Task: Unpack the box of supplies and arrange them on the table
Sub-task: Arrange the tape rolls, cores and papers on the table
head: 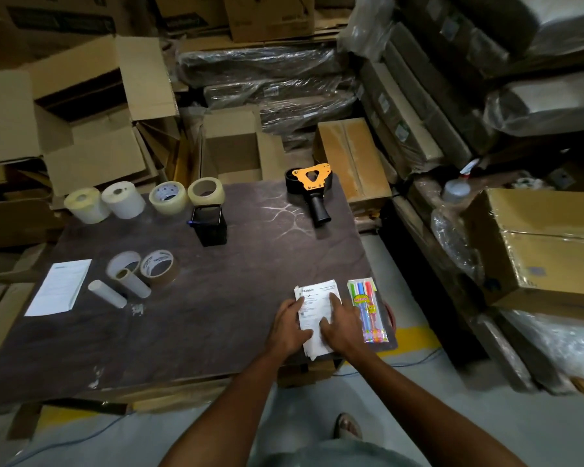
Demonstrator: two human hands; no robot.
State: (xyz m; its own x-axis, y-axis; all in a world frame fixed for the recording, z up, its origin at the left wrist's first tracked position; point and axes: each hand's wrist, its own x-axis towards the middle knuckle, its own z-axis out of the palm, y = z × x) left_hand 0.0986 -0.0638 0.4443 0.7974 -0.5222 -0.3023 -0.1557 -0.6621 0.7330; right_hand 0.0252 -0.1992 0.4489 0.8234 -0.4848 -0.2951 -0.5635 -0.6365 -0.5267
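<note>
Fingers [334, 299] of both hands press flat, ungripped, on white printed paper slips [317, 298]; a slide could nudge the clear marker packet [368, 311] beside them off the dark surface [216, 298].

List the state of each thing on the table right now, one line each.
Paper slip: flat, pressed under both hands.
Left hand: open, on the slip.
Right hand: open, on the slip.
Marker pack: sealed, flat, beside the slip.
Tape dispenser: lying on its side.
Black pen holder: upright.
Brown tape roll: on edge, tilted.
</note>
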